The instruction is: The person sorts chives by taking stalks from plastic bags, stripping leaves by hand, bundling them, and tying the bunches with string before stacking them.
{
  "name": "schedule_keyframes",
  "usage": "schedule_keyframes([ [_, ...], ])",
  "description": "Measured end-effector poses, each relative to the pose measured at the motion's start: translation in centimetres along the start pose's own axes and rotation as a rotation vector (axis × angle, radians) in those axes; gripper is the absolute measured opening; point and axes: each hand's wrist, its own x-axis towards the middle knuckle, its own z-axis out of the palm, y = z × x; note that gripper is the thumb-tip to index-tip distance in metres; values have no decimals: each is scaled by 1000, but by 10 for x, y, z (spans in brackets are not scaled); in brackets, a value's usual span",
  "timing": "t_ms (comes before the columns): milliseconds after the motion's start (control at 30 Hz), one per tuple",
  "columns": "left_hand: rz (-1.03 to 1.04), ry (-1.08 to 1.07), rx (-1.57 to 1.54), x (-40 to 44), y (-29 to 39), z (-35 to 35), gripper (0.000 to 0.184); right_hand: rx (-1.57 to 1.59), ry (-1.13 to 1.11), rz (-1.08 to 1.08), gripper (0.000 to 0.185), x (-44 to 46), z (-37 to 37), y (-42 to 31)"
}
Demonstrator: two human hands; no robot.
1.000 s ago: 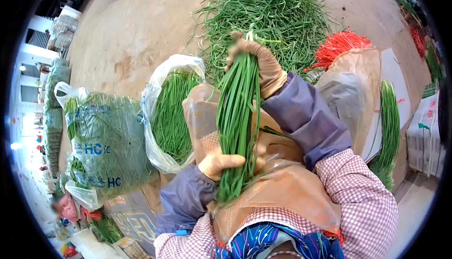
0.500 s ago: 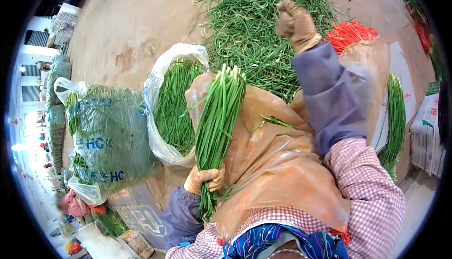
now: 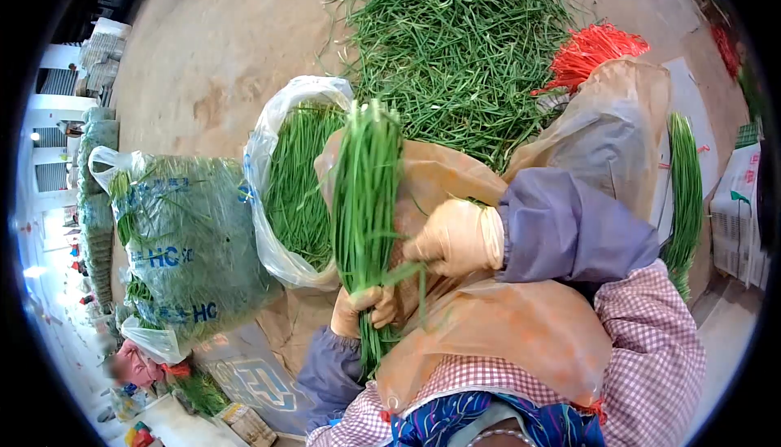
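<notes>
My gloved left hand (image 3: 364,310) is wrapped round the lower part of a bundle of long green stalks (image 3: 366,203), which stands nearly upright with its pale ends at the top. Just right of the bundle is my gloved right hand (image 3: 452,239), its fingers curled toward the stalks. A few loose blades hang by its fingertips; whether it grips them is too blurred to tell. Beneath both hands a translucent orange-tan plastic apron (image 3: 504,329) covers my lap.
A white bag (image 3: 268,113) of green stalks stands left of the bundle, beside a packed clear bag (image 3: 203,244). Ahead lies a loose green heap (image 3: 455,48), with red ties (image 3: 598,50) to its right. Another bundle (image 3: 685,195) lies far right.
My right hand has come down from above the green heap to the side of the held bundle. My left hand keeps its hold, and the bundle is now more upright.
</notes>
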Motion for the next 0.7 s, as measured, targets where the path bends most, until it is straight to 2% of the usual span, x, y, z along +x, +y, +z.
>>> schedule_keyframes([
  [33, 19, -118, -70, 5, -4, -14, 24, -81, -152, -59, 20, -4, 1, 6],
  [67, 37, -234, -142, 7, -6, -21, 26, -164, -127, 94, 20, -12, -9, 16],
  [133, 30, -239, -180, 6, -6, -18, 33, -327, -110, 409, 20, -24, -37, 29],
  [167, 27, -253, -184, 6, -7, -19, 34, -461, -119, 652, 21, -26, -65, 36],
  [200, 24, -268, -188, 6, -7, -20, 36, -434, -56, 739, 21, -40, -98, 41],
  [267, 25, -313, -190, 10, -9, -23, 38, -857, 241, 944, 31, -64, -87, 105],
  [300, 21, -335, -184, 13, -8, -23, 38, -725, 375, 858, 49, -53, -89, 79],
  [333, 14, -356, -178, 15, -7, -22, 38, -454, 622, 378, 63, -56, -71, 102],
  [367, 12, -341, -172, 16, -4, -20, 38, 163, 480, 336, 67, -30, -63, 61],
  [400, -5, -320, -169, 16, -4, -21, 39, 752, 383, 404, 72, -4, -55, 19],
  [467, -30, -276, -165, 12, -4, -24, 41, 817, 395, 423, 66, 21, -36, 12],
  [533, -25, -267, -131, 10, -4, -26, 39, 966, 671, 233, 50, 37, -14, 24],
  [633, -1, -173, -10, 5, -1, -18, 36, 719, 523, 347, 32, 25, -26, 35],
  [667, -2, -139, 18, 3, -1, -18, 36, 570, 733, 277, 20, 26, -18, 61],
  [700, -3, -104, 45, 3, -2, -19, 35, 582, 995, 197, 18, 28, -15, 96],
])
